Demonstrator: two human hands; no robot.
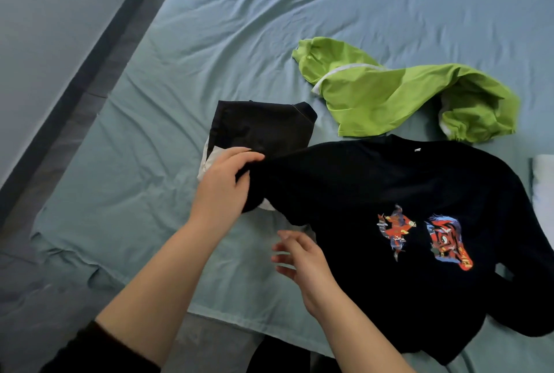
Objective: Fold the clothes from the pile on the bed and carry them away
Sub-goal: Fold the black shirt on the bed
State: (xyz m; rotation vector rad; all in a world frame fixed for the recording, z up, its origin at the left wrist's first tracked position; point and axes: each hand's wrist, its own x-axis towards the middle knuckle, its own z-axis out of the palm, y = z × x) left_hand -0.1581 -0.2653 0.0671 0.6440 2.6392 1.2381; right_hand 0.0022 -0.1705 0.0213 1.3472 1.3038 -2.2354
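Note:
A black sweatshirt (pixel 374 192) with two red and blue prints on its front lies spread over the blue-green bed sheet (pixel 168 120). My left hand (pixel 223 183) grips the end of its left sleeve and lifts it off the bed. My right hand (pixel 299 255) hovers beside the sweatshirt's side edge with fingers apart, holding nothing. Behind the left hand lies a folded black garment (pixel 263 126) with white fabric under it. A crumpled lime-green jacket (pixel 389 96) with white trim lies further back.
The bed's near edge runs along the bottom, its left edge meets a dark floor strip (pixel 90 78) by the wall. A white item (pixel 544 183) shows at the right frame edge.

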